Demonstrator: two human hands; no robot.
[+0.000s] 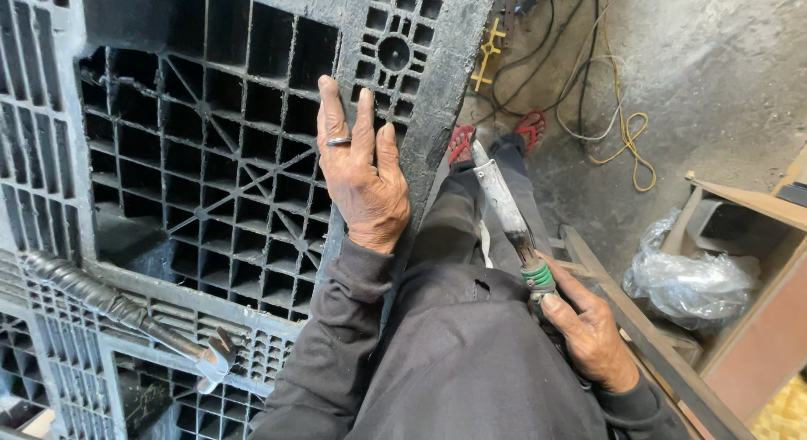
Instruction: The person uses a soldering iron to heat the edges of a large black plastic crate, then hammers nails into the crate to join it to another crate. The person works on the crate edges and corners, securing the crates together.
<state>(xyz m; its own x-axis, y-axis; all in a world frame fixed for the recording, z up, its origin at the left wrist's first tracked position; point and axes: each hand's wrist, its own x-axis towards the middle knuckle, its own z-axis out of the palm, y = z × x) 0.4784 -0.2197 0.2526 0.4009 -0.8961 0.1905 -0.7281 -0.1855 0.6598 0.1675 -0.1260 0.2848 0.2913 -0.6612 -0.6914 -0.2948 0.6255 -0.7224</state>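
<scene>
Head view: looks down past dark sleeves and a dark-clothed lap onto a workshop floor.
Left hand (363, 175): lies flat on the black plastic pallet (193, 179), fingers stretched out and slightly spread, gripping nothing; a ring sits on one finger.
Pallet: fills the left half of the scene, its ribbed grid tilted up against the person's knee.
Right hand (593, 335): at near right, fingers curled tight around the handle of a long tool (508, 213).
Tool: pale, worn barrel with a green band just above the grip, pointing far toward the red sandals (496, 137).
Hammer (126, 310): rests on the pallet at near left, handle wrapped, well apart from both hands.
Right side: crumpled plastic bag (689, 280) beside a wooden box (756, 263); yellow and black cables (618, 112) lie on the far floor.
</scene>
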